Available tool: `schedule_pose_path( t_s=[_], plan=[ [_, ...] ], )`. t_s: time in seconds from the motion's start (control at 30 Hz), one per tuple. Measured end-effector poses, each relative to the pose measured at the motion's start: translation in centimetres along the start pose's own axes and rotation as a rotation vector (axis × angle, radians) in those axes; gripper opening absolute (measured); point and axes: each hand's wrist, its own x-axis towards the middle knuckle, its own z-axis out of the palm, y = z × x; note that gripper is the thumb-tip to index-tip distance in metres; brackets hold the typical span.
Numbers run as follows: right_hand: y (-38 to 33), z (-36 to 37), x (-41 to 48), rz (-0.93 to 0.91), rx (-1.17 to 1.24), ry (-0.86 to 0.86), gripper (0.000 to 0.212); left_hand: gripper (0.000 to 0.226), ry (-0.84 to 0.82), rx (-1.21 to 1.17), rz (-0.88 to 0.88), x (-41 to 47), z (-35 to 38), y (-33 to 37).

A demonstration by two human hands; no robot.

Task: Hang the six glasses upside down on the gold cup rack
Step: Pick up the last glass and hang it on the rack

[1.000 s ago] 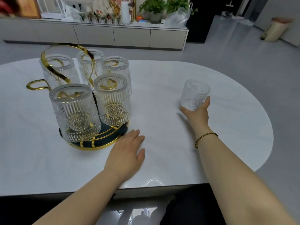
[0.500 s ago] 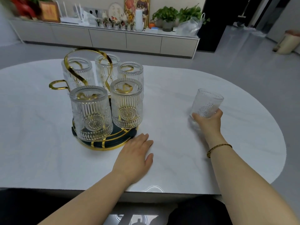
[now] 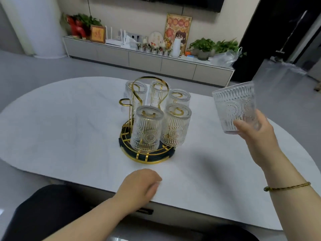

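The gold cup rack (image 3: 147,158) with a dark round base stands in the middle of the white oval table (image 3: 60,127). Several embossed glasses hang upside down on it, the nearest ones at front left (image 3: 147,129) and front right (image 3: 175,126). One gold hook (image 3: 124,102) at the rack's left sticks out bare. My right hand (image 3: 253,133) holds a clear embossed glass (image 3: 234,106) upright in the air, to the right of the rack and above the table. My left hand (image 3: 139,186) rests on the table near the front edge, fingers curled, holding nothing.
A long low cabinet (image 3: 147,60) with plants, frames and ornaments runs along the far wall. Grey floor lies around the table. The table's front edge is just below my left hand.
My right hand has lifted the glass off the table and raised it. My left hand has drawn back from the rack's base and curled its fingers. The view has tilted upward.
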Motion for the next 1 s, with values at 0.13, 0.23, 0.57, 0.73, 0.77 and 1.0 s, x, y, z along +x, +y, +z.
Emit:
schedule_pose_path(
  t_s=[0.13,0.23,0.57,0.73,0.77,1.0],
  plan=[
    [-3.8,2.5,0.0,-0.079,-0.028,-0.105,0.046,0.017,0.247,0.007,-0.141,-1.1,-2.8,-2.9],
    [-6.4,4.7,0.1,-0.087,-0.034,-0.18,0.052,0.033,0.243,-0.02,-0.274,-0.6,-4.0,-5.6],
    [-11.2,11.8,2.4,-0.093,-0.178,-0.374,0.068,0.047,0.015,0.158,-0.28,0.8,-4.9,-11.0],
    [-11.7,15.9,4.3,-0.083,-0.356,-0.409,0.065,0.047,0.064,0.133,-0.284,0.5,-4.5,-11.1],
    [-11.7,16.6,4.7,-0.073,-0.376,-0.413,0.063,0.047,0.075,0.118,-0.288,0.5,-4.5,-11.2],
    [-12.2,20.0,5.8,-0.118,-0.573,-0.44,0.065,0.048,0.093,0.082,-0.277,0.4,-4.5,-11.3]
  ],
)
